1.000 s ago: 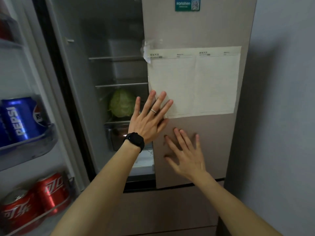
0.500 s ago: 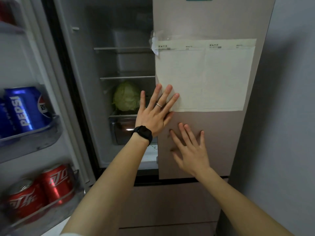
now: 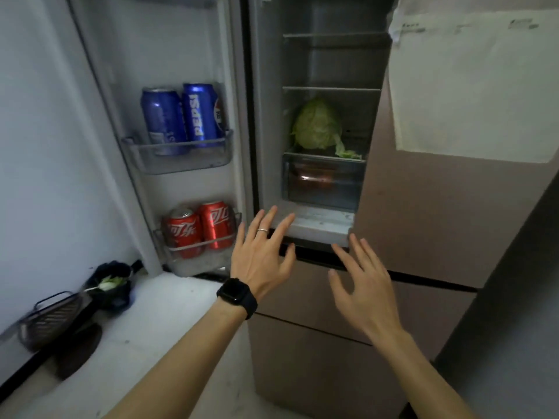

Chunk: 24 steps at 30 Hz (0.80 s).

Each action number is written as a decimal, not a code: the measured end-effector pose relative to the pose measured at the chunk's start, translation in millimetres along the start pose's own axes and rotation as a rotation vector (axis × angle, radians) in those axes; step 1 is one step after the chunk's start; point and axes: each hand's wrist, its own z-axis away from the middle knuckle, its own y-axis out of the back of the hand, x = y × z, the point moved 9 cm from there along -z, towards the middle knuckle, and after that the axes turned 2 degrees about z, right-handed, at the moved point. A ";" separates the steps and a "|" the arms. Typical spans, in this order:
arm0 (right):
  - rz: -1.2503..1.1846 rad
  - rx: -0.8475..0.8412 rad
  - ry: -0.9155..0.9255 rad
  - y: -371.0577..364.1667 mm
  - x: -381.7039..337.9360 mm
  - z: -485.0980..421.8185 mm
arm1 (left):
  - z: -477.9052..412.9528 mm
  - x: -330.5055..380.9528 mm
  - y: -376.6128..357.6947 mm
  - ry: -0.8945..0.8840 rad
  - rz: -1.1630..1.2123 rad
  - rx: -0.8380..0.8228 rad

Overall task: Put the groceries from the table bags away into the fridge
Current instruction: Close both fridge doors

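Before the open fridge (image 3: 423,222), left hand (image 3: 263,255) and right hand (image 3: 363,285) — each grip apart, fingers spread, empty — cabbage (image 3: 317,124) inside.

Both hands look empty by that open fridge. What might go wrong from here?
1. The left door stands wide open while the left hand and right hand hold nothing, so cold air may spill out.
2. A loose leaf of the cabbage hangs over the shelf edge above the clear drawer and might catch if that drawer is pulled.

Shelves above the cabbage (image 3: 317,124) lie open; right door (image 3: 423,207) blocks beyond.
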 end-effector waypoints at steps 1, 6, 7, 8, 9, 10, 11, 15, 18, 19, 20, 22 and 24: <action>-0.039 -0.013 0.009 -10.7 -13.9 5.8 | 15.6 -17.6 8.8 0.030 -0.003 0.017; -0.158 -0.092 0.107 -61.3 -100.5 18.0 | 75.1 -111.4 69.2 0.184 0.065 0.251; -0.178 -0.097 0.129 -68.5 -119.6 17.7 | 82.8 -133.0 78.0 0.234 0.086 0.279; -0.193 -0.098 0.151 -75.2 -138.6 16.4 | 88.6 -154.6 85.9 0.291 0.115 0.301; -0.203 -0.098 0.174 -81.5 -157.2 14.2 | 93.1 -176.9 91.8 0.350 0.157 0.320; -0.210 -0.101 0.195 -88.2 -175.1 11.3 | 95.9 -198.6 96.5 0.407 0.214 0.339; -0.216 -0.103 0.214 -94.6 -192.1 7.3 | 96.9 -220.0 99.8 0.464 0.284 0.356; -0.208 -0.082 0.231 -119.8 -253.0 -16.3 | 86.8 -296.6 100.2 0.651 0.514 0.361; -0.212 -0.050 0.207 -139.7 -292.2 -35.8 | 69.2 -336.0 91.8 0.736 0.641 0.301; -0.214 -0.042 0.199 -147.4 -303.5 -42.8 | 61.0 -344.4 88.1 0.745 0.708 0.282; -0.211 -0.031 0.194 -155.2 -314.1 -49.2 | 52.1 -349.5 85.8 0.741 0.775 0.264; -0.199 0.005 0.200 -168.3 -332.2 -60.4 | 33.5 -352.6 82.4 0.694 0.877 0.220; -0.179 0.034 0.208 -183.0 -341.5 -67.4 | 16.5 -353.1 76.3 0.648 0.945 0.158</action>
